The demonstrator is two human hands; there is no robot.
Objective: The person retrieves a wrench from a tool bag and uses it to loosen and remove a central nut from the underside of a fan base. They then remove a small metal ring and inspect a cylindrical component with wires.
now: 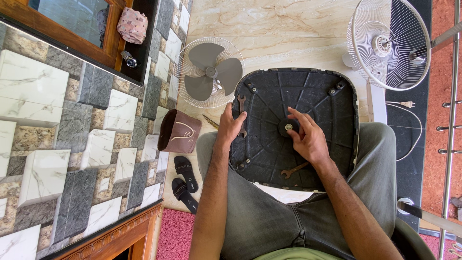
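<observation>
A black plastic fan base (pixel 313 91) lies upside down across my knees, its ribbed underside facing up. My left hand (pixel 231 126) grips its left edge, beside a grey spanner (pixel 241 103) that lies on the base. My right hand (pixel 306 135) rests at the middle, fingertips around a small metal bolt or nut (pixel 288 127) in the central hub. A rusty spanner (pixel 293 170) lies on the base near my right wrist.
A grey fan blade in its wire guard (pixel 209 72) lies on the marble floor ahead. A white wire guard (pixel 390 43) with the motor stands at the right, a plug (pixel 407 104) beside it. A brown bag (pixel 179 131) and black sandals (pixel 185 180) sit left.
</observation>
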